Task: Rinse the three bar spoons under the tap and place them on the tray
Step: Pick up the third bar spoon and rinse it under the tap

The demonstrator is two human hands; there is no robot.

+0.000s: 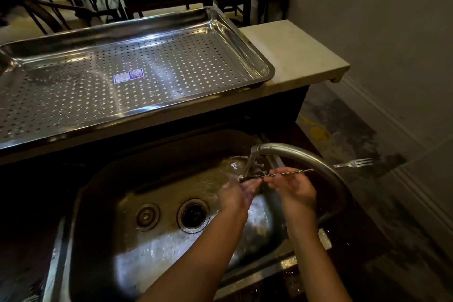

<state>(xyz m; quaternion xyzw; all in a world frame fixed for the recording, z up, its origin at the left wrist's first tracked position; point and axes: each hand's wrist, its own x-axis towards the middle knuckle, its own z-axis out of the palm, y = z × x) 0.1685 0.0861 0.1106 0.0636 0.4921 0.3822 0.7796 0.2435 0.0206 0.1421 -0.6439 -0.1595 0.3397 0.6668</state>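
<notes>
We see one thin twisted-stem metal bar spoon (282, 173) held level over the dark steel sink basin (157, 247), right under the mouth of the curved brushed-steel tap (301, 154). Water (248, 164) runs from the tap onto the spoon's left part.

Left hand (236, 191): fingertips pinch the spoon near its left end, just below the stream. That end is blurred by water and dark; we can't tell if it's the bowl.

Right hand (295, 187): palm up, fingers loosely curled, fingertips at the stem just right of the stream. Whether it truly grips or only supports the stem, we can't tell.

The spoon's right end runs behind the tap's arc. A fork-like tip (354, 162) shows right of the tap; whether it belongs to the same spoon is unclear.

We make out only this one spoon.

The perforated stainless steel tray (259, 61) sits on the pale stone counter (294, 46) behind the tap, a small blue-and-white label (128, 76) on its floor. Its left edge is cut off by the frame.

Two round drain fittings (193, 213) lie in the basin, left of the tap. The basin's near-left corner is too dark to read.
</notes>
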